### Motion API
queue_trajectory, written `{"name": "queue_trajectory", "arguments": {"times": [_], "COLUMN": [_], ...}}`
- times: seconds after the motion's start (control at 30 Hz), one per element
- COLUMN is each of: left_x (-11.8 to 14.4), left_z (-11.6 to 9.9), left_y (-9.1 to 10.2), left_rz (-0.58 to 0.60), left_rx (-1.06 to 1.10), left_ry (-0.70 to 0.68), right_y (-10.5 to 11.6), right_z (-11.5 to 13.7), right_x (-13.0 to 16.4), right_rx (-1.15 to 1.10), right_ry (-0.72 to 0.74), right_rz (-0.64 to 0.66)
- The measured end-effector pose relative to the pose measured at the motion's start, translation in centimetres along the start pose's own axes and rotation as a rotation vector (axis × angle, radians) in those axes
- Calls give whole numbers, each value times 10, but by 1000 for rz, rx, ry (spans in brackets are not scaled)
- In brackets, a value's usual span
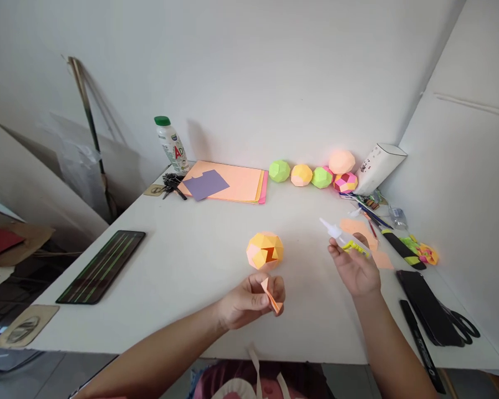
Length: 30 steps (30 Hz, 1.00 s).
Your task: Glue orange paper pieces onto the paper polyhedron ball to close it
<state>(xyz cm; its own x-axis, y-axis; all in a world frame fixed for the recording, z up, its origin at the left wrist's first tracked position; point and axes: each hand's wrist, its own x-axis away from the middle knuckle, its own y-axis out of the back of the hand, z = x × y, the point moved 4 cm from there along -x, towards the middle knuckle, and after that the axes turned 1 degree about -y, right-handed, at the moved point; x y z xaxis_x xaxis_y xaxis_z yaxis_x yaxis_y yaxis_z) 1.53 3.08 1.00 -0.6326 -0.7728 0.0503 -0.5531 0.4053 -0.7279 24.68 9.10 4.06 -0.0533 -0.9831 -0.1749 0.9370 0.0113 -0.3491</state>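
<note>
Left hand (pixel 249 302): pinched on folded orange paper piece (pixel 271 296), flap upturned for gluing; right hand (pixel 353 269): wrapped round glue bottle (pixel 343 237), nozzle aimed left; unfinished paper ball (pixel 265 250) just beyond, gap facing near.

Both forearms bare, entering from near edge of the table (pixel 183 266). L arm comes in from bottom-left, angled toward centre; L hand (pixel 249 302) knuckles up, fingers curled in, thumb and index pinched tight, hovering just above surface nr the near edge. R arm rises from bottom-right, wrist bent slightly inward; R hand (pixel 355 269) palm toward centre, fingers wrapped closed, held higher and farther from near edge than L.
</note>
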Motion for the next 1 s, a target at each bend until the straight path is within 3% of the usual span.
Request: {"name": "queue_trajectory", "arguments": {"times": [0.13, 0.27, 0.37, 0.6, 0.8, 1.0], "left_x": [4, 8, 10, 10, 7, 8], "left_z": [-12, -25, -27, -23, -23, -24], "left_y": [7, 10, 7, 5, 8, 8], "left_rz": [-5, -67, -67, -87, -166, -195], "left_rx": [-225, -673, -811, -839, -769, -779], "left_ry": [-68, -252, -356, -404, -340, -381], "right_y": [17, 26, 31, 31, 37, 42], "right_z": [-21, -35, -40, -50, -64, -70], "right_x": [-13, -19, -24, -26, -25, -30], "right_rx": [15, 40, 64, 179, 365, 465], "right_ry": [-141, -142, -137, -162, -153, -95], "right_rz": [-171, -231, -255, -222, -225, -197]}}
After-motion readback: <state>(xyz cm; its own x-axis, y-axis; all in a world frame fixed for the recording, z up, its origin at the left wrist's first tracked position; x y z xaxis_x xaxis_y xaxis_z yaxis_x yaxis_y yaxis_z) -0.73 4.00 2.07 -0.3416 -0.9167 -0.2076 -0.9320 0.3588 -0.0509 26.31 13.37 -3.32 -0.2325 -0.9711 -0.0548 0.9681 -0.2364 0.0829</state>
